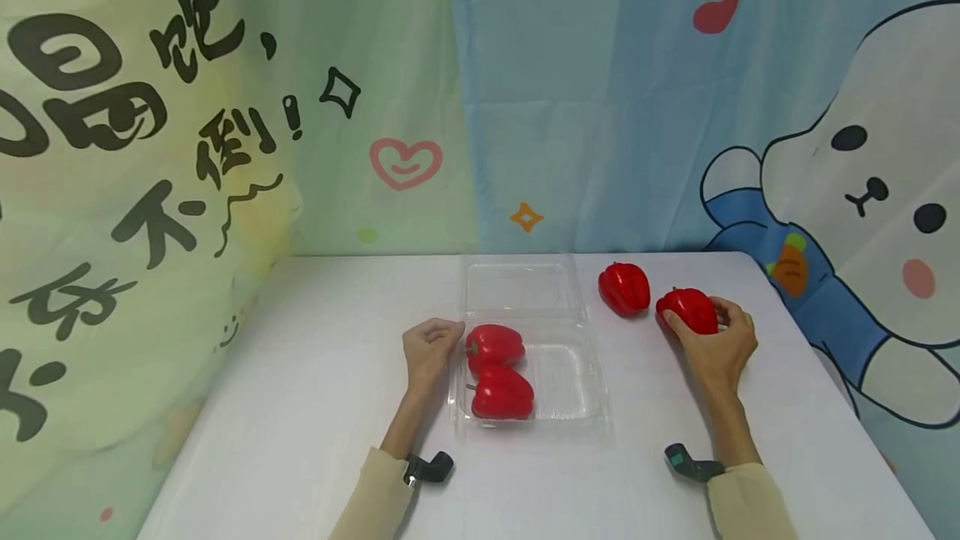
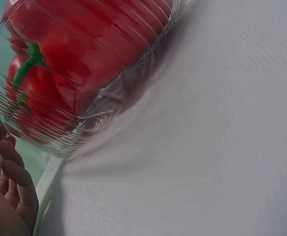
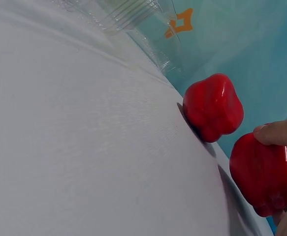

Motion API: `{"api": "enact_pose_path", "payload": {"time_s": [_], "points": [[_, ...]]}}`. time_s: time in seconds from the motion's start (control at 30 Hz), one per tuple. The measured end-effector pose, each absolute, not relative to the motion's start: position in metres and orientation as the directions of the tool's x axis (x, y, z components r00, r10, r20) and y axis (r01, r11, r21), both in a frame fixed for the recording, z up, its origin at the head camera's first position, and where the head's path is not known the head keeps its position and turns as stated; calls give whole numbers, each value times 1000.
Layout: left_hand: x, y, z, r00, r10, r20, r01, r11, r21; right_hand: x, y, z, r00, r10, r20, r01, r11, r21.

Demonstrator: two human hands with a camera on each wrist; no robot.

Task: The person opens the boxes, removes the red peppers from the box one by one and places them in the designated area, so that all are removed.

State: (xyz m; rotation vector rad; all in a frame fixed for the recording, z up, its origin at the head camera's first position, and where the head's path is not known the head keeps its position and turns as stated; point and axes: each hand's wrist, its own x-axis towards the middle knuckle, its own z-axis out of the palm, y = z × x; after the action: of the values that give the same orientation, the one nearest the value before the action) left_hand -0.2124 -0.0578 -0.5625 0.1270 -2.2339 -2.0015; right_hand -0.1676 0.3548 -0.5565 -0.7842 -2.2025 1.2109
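Observation:
Two red bell peppers (image 1: pixel 501 392) with green stems lie one behind the other in the left part of a clear plastic clamshell box (image 1: pixel 566 373), its lid folded back flat on the table. My left hand (image 1: pixel 431 350) pinches the box's left rim between thumb and fingertips, as the left wrist view also shows. At the right, my right hand (image 1: pixel 716 344) grips another red bell pepper (image 1: pixel 690 311), thumb on its near left side and fingers round its right side. Just left of it lies a loose red bell pepper (image 1: pixel 625 289), apart from the hand. The right wrist view shows both these peppers.
Everything stands on a white-covered table (image 1: pixel 330 407). A printed cloth backdrop (image 1: pixel 540 107) hangs along the table's back edge and left side. The opened lid (image 1: pixel 517 286) reaches close to the back edge.

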Motion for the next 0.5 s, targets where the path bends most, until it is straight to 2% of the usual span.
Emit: {"api": "enact_pose_path", "payload": {"time_s": [0.5], "points": [[-215, -58, -567, -986, -159, 56, 39, 113, 993, -185, 359, -559, -704, 695, 146, 238, 425, -873]]}}
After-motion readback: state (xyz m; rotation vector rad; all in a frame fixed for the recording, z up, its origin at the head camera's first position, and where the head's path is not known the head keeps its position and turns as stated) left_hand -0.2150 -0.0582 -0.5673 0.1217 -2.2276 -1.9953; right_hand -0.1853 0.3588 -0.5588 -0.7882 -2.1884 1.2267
